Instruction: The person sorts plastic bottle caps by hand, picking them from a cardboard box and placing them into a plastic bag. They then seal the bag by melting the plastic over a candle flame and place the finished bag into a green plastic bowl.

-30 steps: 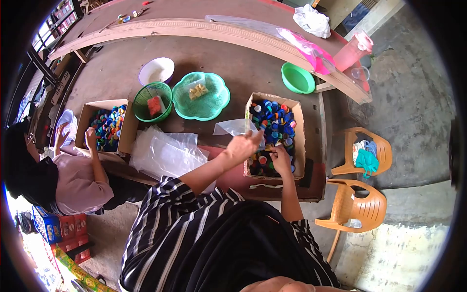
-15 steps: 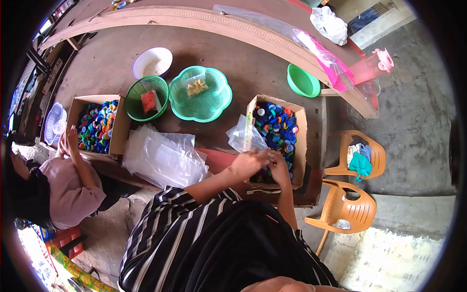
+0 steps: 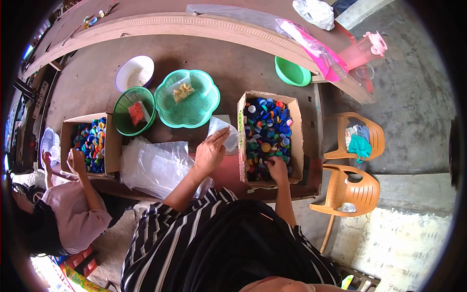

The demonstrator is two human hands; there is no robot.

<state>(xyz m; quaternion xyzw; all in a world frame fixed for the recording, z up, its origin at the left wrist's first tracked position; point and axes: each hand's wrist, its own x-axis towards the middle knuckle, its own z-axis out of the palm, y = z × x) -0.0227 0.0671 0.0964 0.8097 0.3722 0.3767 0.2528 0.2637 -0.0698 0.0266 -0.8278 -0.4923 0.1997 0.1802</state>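
A cardboard box point(image 3: 242, 126) full of coloured bottle caps point(image 3: 266, 132) stands in front of me. My right hand point(image 3: 278, 168) reaches into its near end, fingers down among the caps. My left hand point(image 3: 210, 152) is to the left of the box, holding a small clear plastic bag point(image 3: 226, 134) against the box's outer wall. A pile of clear plastic bags point(image 3: 155, 164) lies further left on the work surface.
Two green baskets point(image 3: 188, 100) point(image 3: 133, 110), a white bowl point(image 3: 134, 72) and a green bowl point(image 3: 292, 71) sit beyond. Another person point(image 3: 73, 214) at the left handles caps in a second cardboard box point(image 3: 111, 142). Two orange plastic chairs point(image 3: 352, 192) stand at the right.
My left hand has carried the clear bag leftward, away from over the box to its outer side. My right hand has gone back down into the caps. The view has shifted.
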